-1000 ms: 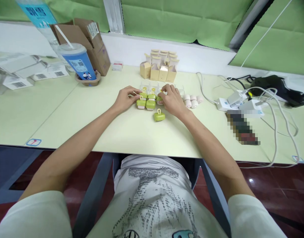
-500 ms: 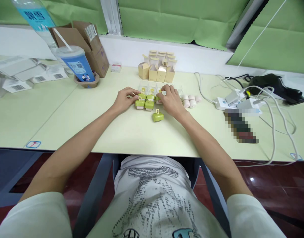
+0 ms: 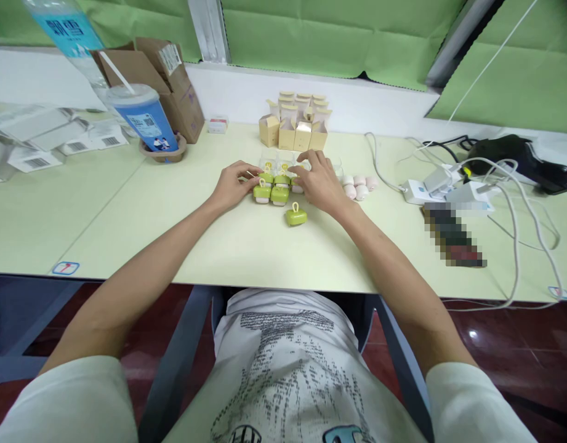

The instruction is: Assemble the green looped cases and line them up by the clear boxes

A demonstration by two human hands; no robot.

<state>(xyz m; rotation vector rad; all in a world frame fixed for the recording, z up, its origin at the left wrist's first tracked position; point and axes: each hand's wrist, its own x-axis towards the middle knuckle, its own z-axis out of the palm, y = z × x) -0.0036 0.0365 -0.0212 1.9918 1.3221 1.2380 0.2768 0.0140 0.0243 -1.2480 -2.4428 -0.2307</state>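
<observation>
Glossy green, pale-bottomed cases (image 3: 279, 195) clustered at the middle of the surface (image 3: 228, 252)
Left hand (image 3: 234, 183) half-curled at their left, right hand (image 3: 321, 181) bent over their right end; whether either grips, I cannot tell.

I count on the counter (image 3: 237, 252) one left hand (image 3: 231, 183) and one right hand (image 3: 322, 183). There is one loose green piece (image 3: 296, 216) on the near side, and at least five green-topped cases (image 3: 279, 195). To the right are five pale round pieces (image 3: 361, 192). Far, the near row has four yellow boxes (image 3: 287, 136). At left: one cup (image 3: 151, 120), one bottle (image 3: 71, 35).
</observation>
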